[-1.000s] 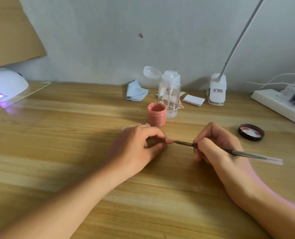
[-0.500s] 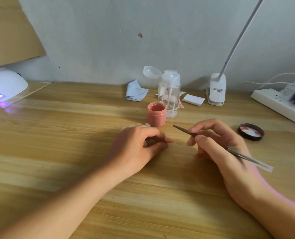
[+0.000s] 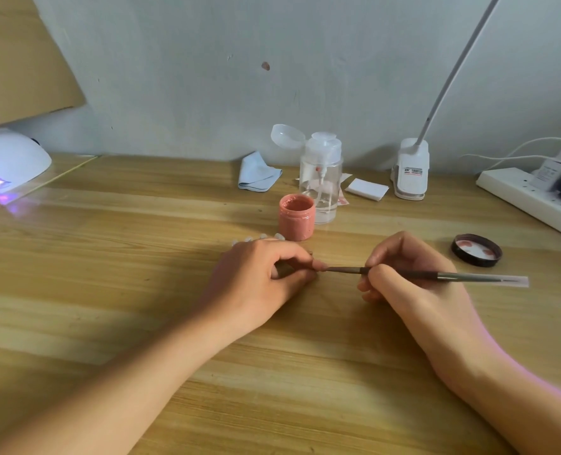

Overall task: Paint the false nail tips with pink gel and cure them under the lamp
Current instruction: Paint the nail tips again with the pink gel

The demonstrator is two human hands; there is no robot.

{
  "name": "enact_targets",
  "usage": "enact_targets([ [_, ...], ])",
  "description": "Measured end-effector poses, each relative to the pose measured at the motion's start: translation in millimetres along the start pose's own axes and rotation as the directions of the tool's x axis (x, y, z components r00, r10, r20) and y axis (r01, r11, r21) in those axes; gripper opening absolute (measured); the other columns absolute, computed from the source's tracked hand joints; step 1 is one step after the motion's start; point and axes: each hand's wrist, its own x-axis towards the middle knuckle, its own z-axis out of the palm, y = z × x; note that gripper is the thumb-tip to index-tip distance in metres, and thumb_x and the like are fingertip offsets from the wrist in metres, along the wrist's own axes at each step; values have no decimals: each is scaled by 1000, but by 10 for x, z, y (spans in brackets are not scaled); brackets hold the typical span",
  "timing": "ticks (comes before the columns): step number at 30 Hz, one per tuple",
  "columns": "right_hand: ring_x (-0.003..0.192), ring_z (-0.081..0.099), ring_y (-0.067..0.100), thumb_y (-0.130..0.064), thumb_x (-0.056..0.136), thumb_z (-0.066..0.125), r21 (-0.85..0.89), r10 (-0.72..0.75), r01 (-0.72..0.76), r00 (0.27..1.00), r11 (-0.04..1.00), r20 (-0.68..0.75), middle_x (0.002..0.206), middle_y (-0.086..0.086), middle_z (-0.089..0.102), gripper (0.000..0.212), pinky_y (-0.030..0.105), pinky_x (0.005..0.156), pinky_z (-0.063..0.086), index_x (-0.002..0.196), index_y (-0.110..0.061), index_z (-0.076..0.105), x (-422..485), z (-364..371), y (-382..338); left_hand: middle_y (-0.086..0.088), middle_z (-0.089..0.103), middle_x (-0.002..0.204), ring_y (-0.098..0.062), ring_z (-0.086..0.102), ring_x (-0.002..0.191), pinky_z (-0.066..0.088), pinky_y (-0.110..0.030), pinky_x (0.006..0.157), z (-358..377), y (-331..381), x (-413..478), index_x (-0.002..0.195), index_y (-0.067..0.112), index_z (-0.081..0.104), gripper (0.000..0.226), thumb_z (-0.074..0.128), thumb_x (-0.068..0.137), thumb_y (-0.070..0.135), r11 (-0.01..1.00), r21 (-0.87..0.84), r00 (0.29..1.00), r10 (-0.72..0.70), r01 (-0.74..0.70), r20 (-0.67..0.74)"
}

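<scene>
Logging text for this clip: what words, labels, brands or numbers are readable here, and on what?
Nothing reads clearly.
Label on the lamp clip: red mark and dark print, too blurred to read.
Label on the plug in the power strip: grey print, too small to read.
The pink jar and pump bottle: no label seen.

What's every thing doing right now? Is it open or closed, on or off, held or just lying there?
Pink gel jar: open, lid off.
Jar lid: off, lying inside up.
Pump bottle: flip cap open, little clear liquid left.
Curing lamp: on, glowing purple.
Nail tip: pink, pinched by left hand.
Brush: held by right hand, bristles on the nail tip.
Spare nail tips: lying behind left hand, pale.
</scene>
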Motion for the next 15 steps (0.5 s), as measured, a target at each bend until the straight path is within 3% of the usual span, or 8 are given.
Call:
enact_targets([
  [5, 64, 56, 19, -18, 67, 62, -23, 0, 0, 1000, 1000, -4, 71, 18, 65, 10, 39, 67, 45, 74, -11, 59, -3, 8, -11, 18, 47, 43, -6, 39, 43, 28, -22, 48, -6, 1, -3, 90, 46, 75, 8, 74, 84, 41, 1000, -18, 1000, 9, -9, 5],
  [11, 63, 56, 17, -11, 74, 69, 3, -5, 5, 1000, 1000, -15, 71, 20, 64, 12, 38, 67, 45, 76, -7, 58, -12, 6, -26, 25, 50, 47, -3, 42, 44, 27, -20, 47, -5, -1, -2, 93, 43, 75, 9, 74, 84, 42, 1000, -4, 1000, 5, -5, 3],
  [15, 64, 57, 18, 0, 79, 62, -14, -4, 4, 1000, 1000, -12, 72, 20, 65, 8, 39, 68, 46, 77, -6, 58, -2, 2, -8, 26, 50, 47, -3, 42, 44, 28, -20, 48, -4, 2, 0, 93, 42, 75, 9, 74, 84, 41, 1000, -4, 1000, 7, -7, 10],
])
